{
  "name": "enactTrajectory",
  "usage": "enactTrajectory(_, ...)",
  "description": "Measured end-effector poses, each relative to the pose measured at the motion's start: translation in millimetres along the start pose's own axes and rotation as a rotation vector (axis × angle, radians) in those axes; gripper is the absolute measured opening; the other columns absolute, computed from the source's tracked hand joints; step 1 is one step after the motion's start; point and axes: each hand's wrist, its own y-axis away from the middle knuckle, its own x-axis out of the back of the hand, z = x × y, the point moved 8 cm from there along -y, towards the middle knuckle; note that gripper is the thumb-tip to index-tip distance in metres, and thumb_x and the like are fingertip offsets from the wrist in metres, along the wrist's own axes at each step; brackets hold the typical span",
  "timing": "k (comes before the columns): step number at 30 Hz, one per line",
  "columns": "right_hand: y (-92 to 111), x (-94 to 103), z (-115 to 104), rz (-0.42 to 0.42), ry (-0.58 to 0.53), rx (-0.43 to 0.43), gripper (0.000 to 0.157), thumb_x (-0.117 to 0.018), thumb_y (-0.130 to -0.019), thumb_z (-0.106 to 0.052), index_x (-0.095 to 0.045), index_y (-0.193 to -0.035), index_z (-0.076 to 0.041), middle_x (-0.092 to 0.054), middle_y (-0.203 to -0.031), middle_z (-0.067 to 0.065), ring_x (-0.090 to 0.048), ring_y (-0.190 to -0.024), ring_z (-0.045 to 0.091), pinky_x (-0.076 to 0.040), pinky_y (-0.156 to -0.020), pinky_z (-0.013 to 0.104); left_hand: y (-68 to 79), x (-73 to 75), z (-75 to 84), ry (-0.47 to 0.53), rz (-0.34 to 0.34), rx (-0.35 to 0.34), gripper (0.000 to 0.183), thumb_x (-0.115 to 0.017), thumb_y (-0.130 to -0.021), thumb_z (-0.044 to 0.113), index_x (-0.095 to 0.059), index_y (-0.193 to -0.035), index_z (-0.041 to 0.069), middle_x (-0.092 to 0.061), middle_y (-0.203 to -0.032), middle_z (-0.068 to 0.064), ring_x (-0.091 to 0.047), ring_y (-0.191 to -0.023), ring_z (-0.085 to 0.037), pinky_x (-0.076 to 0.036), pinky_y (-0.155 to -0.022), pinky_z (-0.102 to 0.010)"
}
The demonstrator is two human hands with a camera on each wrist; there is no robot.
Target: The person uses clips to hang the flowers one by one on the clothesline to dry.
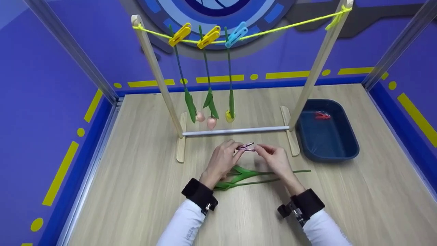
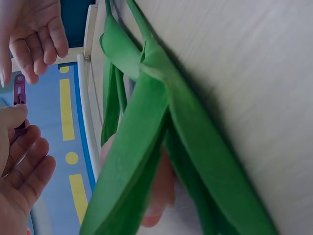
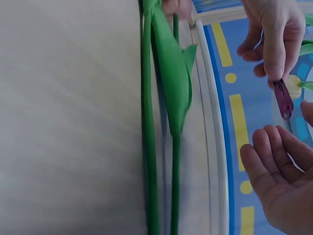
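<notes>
My left hand [image 1: 223,157] pinches a purple clothespin [image 1: 246,147] between thumb and fingers, above the tabletop. Just right of the clothespin is my right hand [image 1: 275,160], its fingers loosely extended and apart from the pin in the right wrist view. Beneath both hands lie two artificial tulips with green leaves [image 1: 244,174] and long stems pointing right. Their pinkish blooms [image 2: 159,196] show partly behind leaves in the left wrist view; the left hand hides them from the head camera.
A wooden stand carries a yellow line [image 1: 290,26]. Two yellow clothespins [image 1: 209,37] and a blue one [image 1: 236,34] hold three tulips [image 1: 211,122] head down. A grey crossbar [image 1: 235,131] joins the posts. The dark blue basin [image 1: 326,140] at right contains a red clothespin [image 1: 322,115].
</notes>
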Motion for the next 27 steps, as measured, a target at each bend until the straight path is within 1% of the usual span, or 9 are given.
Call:
enactTrajectory(3,-1,6.4,-11,-0.007,0.044,0.137,0.038,-0.076,-0.088,-0.018,-0.070,-0.117,0.005,-0.072,-0.112,0.022,-0.070,-0.100,0.025,-0.054,-0.083,0.018,0.1,1.3,1.3,0.001,-0.016,-0.020,0.019,-0.064,-0.097,0.025,-0.073,-0.104,0.010,-0.070,-0.091,-0.001,-0.063,-0.079,-0.015,-0.052,-0.068,-0.029)
enactTrajectory(6,2,7.1,-24,-0.040,0.124,0.306,0.043,-0.081,-0.083,-0.014,-0.068,-0.118,0.006,-0.071,-0.111,0.022,-0.068,-0.103,0.036,-0.058,-0.088,0.031,0.4,1.7,2.5,-0.011,-0.041,-0.039,0.019,-0.063,-0.098,0.025,-0.072,-0.106,0.010,-0.070,-0.093,-0.002,-0.064,-0.081,-0.015,-0.053,-0.070,-0.029)
enactTrajectory(9,7,5.4,-38,-0.054,0.266,0.480,0.047,-0.084,-0.079,-0.019,-0.069,-0.118,0.003,-0.070,-0.110,0.017,-0.068,-0.102,0.034,-0.057,-0.088,0.043,0.3,2.3,4.3,-0.033,-0.062,-0.053,0.020,-0.061,-0.099,0.025,-0.072,-0.106,0.010,-0.069,-0.094,-0.002,-0.064,-0.083,-0.015,-0.053,-0.071,-0.029)
enactTrajectory(11,11,2.8,-46,-0.055,0.361,0.584,0.050,-0.085,-0.078,-0.024,-0.070,-0.118,0.001,-0.071,-0.110,0.014,-0.070,-0.101,0.031,-0.056,-0.086,0.045,-0.2,2.9,6.3,-0.047,-0.072,-0.065,0.021,-0.060,-0.099,0.025,-0.072,-0.106,0.010,-0.069,-0.094,-0.002,-0.064,-0.084,-0.015,-0.053,-0.072,-0.029)
enactTrajectory(13,14,-0.1,-51,-0.059,0.429,0.662,0.052,-0.086,-0.076,-0.027,-0.070,-0.118,0.000,-0.071,-0.109,0.012,-0.070,-0.100,0.028,-0.056,-0.084,0.045,-0.8,3.8,8.6,-0.059,-0.077,-0.079,0.021,-0.060,-0.100,0.026,-0.072,-0.106,0.010,-0.069,-0.094,-0.002,-0.064,-0.084,-0.015,-0.053,-0.072,-0.029)
enactTrajectory(16,17,-5.6,-56,-0.075,0.502,0.742,0.051,-0.086,-0.077,-0.028,-0.070,-0.116,0.000,-0.071,-0.108,0.011,-0.070,-0.099,0.027,-0.057,-0.082,0.042,-1.3,4.4,11.5,-0.071,-0.080,-0.098,0.021,-0.060,-0.100,0.026,-0.072,-0.107,0.010,-0.069,-0.094,-0.001,-0.064,-0.084,-0.014,-0.053,-0.071,-0.029)
enactTrajectory(19,18,-9.2,-58,-0.082,0.547,0.791,0.044,-0.085,-0.078,-0.026,-0.072,-0.112,0.000,-0.071,-0.104,0.010,-0.070,-0.096,0.025,-0.057,-0.080,0.038,-1.3,4.4,13.4,-0.069,-0.085,-0.106,0.020,-0.060,-0.100,0.025,-0.072,-0.107,0.011,-0.069,-0.093,-0.001,-0.064,-0.084,-0.013,-0.053,-0.071,-0.028)
enactTrajectory(23,20,-10.2,-59,-0.068,0.565,0.844,0.035,-0.085,-0.079,-0.023,-0.074,-0.104,-0.001,-0.071,-0.098,0.009,-0.070,-0.091,0.024,-0.057,-0.078,0.037,-1.0,4.2,14.0,-0.053,-0.097,-0.099,0.020,-0.060,-0.100,0.024,-0.072,-0.107,0.011,-0.069,-0.094,-0.001,-0.064,-0.084,-0.013,-0.054,-0.071,-0.028)
enactTrajectory(27,21,-9.2,-59,-0.054,0.558,0.873,0.034,-0.086,-0.078,-0.024,-0.075,-0.101,-0.002,-0.071,-0.095,0.008,-0.070,-0.088,0.023,-0.057,-0.076,0.037,-0.1,3.2,13.6,-0.033,-0.113,-0.091,0.020,-0.058,-0.100,0.025,-0.072,-0.108,0.012,-0.069,-0.095,0.000,-0.064,-0.084,-0.013,-0.054,-0.071,-0.028)
